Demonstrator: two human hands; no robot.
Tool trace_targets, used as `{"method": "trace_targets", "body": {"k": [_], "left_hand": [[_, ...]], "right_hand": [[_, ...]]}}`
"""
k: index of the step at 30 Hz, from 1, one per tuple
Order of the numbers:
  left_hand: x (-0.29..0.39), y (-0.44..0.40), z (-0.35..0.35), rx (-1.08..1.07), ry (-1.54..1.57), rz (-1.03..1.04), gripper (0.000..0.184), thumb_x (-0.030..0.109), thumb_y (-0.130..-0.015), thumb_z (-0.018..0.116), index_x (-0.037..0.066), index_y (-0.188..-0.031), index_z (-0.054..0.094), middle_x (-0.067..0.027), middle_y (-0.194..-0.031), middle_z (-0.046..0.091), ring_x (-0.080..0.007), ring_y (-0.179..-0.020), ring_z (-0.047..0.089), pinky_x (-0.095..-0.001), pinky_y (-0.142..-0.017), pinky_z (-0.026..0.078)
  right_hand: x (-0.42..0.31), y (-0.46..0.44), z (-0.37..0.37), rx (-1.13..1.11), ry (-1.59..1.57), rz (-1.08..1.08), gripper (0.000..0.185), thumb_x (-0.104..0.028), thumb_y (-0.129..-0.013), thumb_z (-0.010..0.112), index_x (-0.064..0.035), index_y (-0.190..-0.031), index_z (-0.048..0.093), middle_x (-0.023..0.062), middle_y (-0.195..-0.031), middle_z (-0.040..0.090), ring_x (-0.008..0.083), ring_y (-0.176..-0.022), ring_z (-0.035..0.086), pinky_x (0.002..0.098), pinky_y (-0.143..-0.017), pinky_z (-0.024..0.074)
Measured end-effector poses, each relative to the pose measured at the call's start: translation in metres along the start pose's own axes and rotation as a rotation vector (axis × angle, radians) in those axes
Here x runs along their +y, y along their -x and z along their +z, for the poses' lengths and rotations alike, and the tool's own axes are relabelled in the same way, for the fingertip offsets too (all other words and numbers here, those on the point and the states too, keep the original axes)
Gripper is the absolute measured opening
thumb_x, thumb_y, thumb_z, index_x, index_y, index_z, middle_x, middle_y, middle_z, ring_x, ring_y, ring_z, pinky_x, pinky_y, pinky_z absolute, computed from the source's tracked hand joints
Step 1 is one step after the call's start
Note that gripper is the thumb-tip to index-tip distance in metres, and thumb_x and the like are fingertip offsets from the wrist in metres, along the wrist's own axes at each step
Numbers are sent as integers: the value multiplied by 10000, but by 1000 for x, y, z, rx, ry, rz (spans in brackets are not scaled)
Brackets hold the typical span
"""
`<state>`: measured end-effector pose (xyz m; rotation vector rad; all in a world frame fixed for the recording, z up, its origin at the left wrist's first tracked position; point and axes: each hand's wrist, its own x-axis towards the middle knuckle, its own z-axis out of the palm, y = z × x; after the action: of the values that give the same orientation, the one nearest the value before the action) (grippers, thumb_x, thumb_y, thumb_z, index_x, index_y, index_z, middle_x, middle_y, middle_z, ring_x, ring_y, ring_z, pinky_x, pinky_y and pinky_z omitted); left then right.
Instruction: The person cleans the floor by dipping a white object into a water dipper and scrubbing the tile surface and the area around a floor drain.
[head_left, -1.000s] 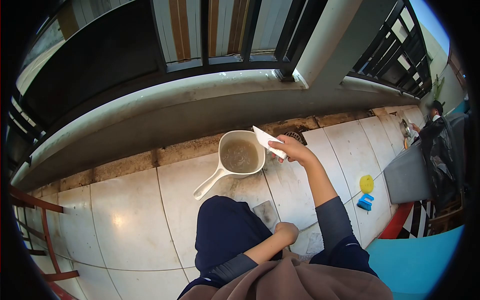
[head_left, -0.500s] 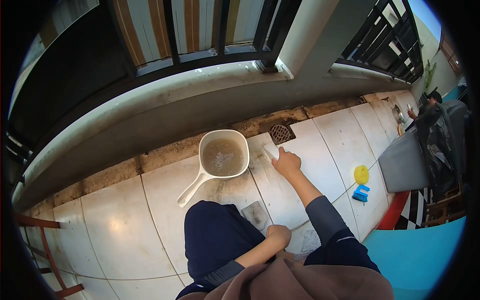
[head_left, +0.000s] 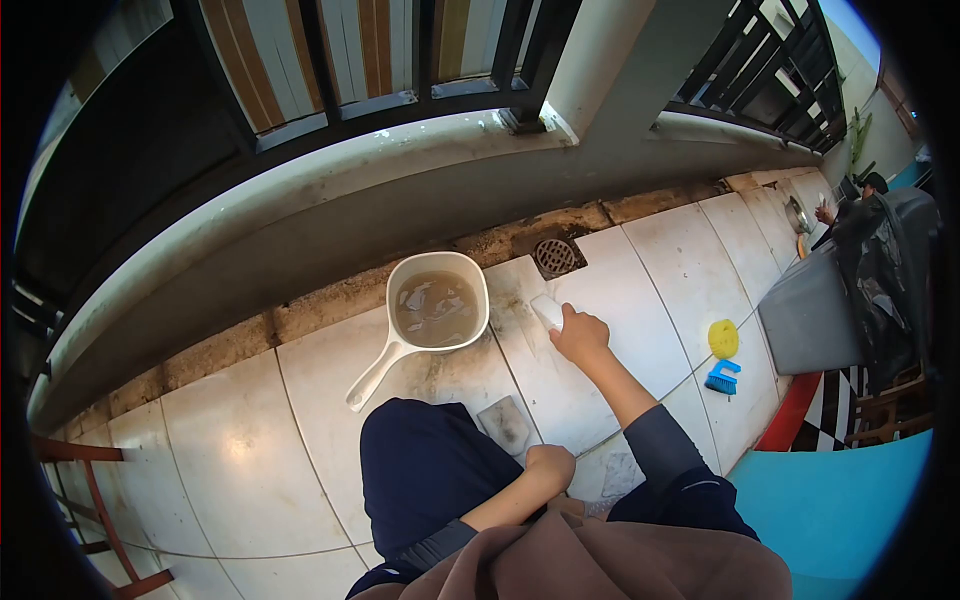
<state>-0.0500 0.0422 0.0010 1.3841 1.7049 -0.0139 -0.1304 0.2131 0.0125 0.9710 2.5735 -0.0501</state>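
My right hand (head_left: 581, 335) grips a white sponge-like block (head_left: 546, 312), pressing it against a white floor tile just below the round drain grate (head_left: 554, 257). Near my bent knee, my left hand (head_left: 549, 469) is closed in a fist; its palm side is hidden, so I cannot see whether anything is inside. A white long-handled dipper (head_left: 372, 374) stands on the tiles to the left, with cloudy brownish water (head_left: 436, 312) in it. Between the dipper and my left hand lies a flat, grey-stained rectangular block (head_left: 503, 424).
A yellow scrubber (head_left: 723, 339) and a blue brush (head_left: 721, 378) lie on the right. Beyond them stands a grey bin (head_left: 812, 315) with a black bag. Another person's hand (head_left: 824, 214) shows farther back. A low wall (head_left: 330, 235) with black railings runs along the floor.
My right hand has moved slightly down and right with the white block, away from the drain. The water's surface pattern in the dipper differs. My view has shifted a little; my left hand stays at the knee.
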Motion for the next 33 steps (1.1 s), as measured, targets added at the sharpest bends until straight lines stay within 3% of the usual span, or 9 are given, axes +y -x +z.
{"method": "trace_targets", "body": {"k": [5,13,17,25,33], "left_hand": [[3,-4,5,5,-3,-18,231,276,-795,564,93,-876,680,-97,-930,653,-253,-853,635,-369,-650,506],[-1,-1,-1,5,0,-7,246,292,-804,551,95,-878,678,-97,-925,652,-256,-849,634,-370,-656,504],[-4,-3,-2,-5,3,0,271,314,-815,543,90,-893,673,-100,-939,648,-263,-862,628,-376,-667,503],[-1,-1,3,24,-11,3,262,311,-809,556,90,-883,675,-105,-925,650,-268,-859,628,-370,-669,500],[1,-3,3,6,-9,3,254,301,-807,558,89,-882,676,-106,-921,651,-267,-849,632,-372,-663,502]], "right_hand": [[-1,1,1,25,1,14,430,-374,-770,579,-49,-1033,482,132,-868,640,259,-815,632,369,-665,509],[-32,-95,-17,120,-38,-13,458,-397,-782,559,-64,-1086,475,135,-891,630,278,-837,621,385,-661,506],[-25,-79,-16,92,-17,-14,446,-373,-783,567,-65,-1091,468,118,-909,633,263,-843,624,369,-660,509],[16,34,15,-25,35,-12,431,-381,-773,579,-46,-1022,469,117,-842,640,257,-751,640,362,-613,512],[-10,-33,3,116,-17,-54,425,-395,-762,580,-57,-1004,491,141,-815,636,281,-744,633,382,-623,507]]}}
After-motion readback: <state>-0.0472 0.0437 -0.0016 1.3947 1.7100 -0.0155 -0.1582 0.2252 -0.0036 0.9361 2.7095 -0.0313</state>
